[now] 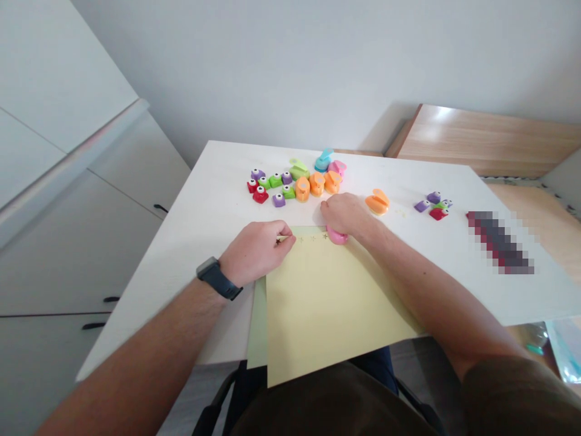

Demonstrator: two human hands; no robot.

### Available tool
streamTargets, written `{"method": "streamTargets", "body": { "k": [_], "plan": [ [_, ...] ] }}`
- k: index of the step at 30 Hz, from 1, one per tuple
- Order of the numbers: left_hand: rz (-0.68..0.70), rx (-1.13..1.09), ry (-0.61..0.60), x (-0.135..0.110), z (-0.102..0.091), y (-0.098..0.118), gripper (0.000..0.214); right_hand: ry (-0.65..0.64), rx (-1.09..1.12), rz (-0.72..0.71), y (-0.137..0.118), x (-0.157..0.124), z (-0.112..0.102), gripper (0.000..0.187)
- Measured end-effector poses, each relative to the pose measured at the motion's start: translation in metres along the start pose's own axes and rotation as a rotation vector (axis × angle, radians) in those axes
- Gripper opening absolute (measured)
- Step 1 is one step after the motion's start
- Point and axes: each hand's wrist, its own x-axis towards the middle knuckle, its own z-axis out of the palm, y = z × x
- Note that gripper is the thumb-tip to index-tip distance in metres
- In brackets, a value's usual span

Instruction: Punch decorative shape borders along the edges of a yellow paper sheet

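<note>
Now, my view: I am looking down over both forearms at a white table point(204, 206).
Far left: pale cabinets point(68, 212) with dark handles stand beside the table.
Left hand point(256, 251): curled, with a dark watch point(218, 278) on the wrist. As far as I can make out, its fingertips nip the far left corner of the yellow sheet.
Yellow sheet point(327, 303): it lies on the near middle of the table, and its near edge hangs over toward my lap. A pale green sheet point(258, 327) peeks out under its left side.
Punched marks point(313, 238): I see a short row of them along the sheet's far edge, between the two hands.
Pink punch point(338, 236): it sits on that far edge, at the right end of the row.
Right hand point(345, 213): cupped over the pink punch, gripping it from above.
Punch cluster point(295, 181): red, green, purple, orange and teal pieces lie far of the hands.
Orange punch point(378, 202): it lies alone, just right of the right hand.
Small punches point(433, 204): a purple and red group lies well to the right.
Far right: a wooden top point(490, 139) stands against the wall.
</note>
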Motion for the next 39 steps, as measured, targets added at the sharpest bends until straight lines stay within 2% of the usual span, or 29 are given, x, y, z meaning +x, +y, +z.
{"method": "streamTargets", "body": {
  "k": [4, 7, 11, 14, 18, 22, 26, 31, 39],
  "plan": [
    [-0.003, -0.009, 0.003, 0.0, 0.001, -0.001, 0.03, 0.067, -0.073, 0.025, -0.001, -0.004, -0.001, 0.03],
    [-0.005, -0.011, 0.004, 0.0, 0.002, -0.002, 0.029, 0.095, -0.043, 0.038, 0.0, -0.008, -0.002, 0.04],
    [-0.01, -0.006, 0.002, 0.0, 0.001, -0.001, 0.029, 0.158, 0.153, 0.103, 0.003, -0.014, -0.001, 0.065],
    [-0.014, -0.009, -0.002, 0.0, 0.0, 0.0, 0.029, 0.275, 0.375, 0.122, 0.005, -0.022, -0.004, 0.07],
    [-0.021, -0.019, -0.017, 0.0, -0.002, 0.002, 0.029, 0.329, 0.509, 0.078, 0.008, -0.037, -0.011, 0.063],
    [-0.026, -0.026, -0.019, 0.0, -0.003, 0.003, 0.029, 0.291, 0.415, 0.015, 0.013, -0.055, -0.011, 0.035],
    [-0.014, -0.018, -0.012, -0.001, -0.002, 0.001, 0.029, 0.274, 0.417, -0.043, 0.018, -0.065, -0.003, 0.02],
    [-0.013, -0.024, -0.028, 0.0, -0.002, 0.0, 0.028, 0.317, 0.551, 0.016, 0.025, -0.066, 0.005, 0.017],
    [-0.034, -0.032, -0.035, -0.002, -0.006, 0.005, 0.027, 0.358, 0.575, 0.041, 0.033, -0.071, 0.008, 0.017]
  ]
}}
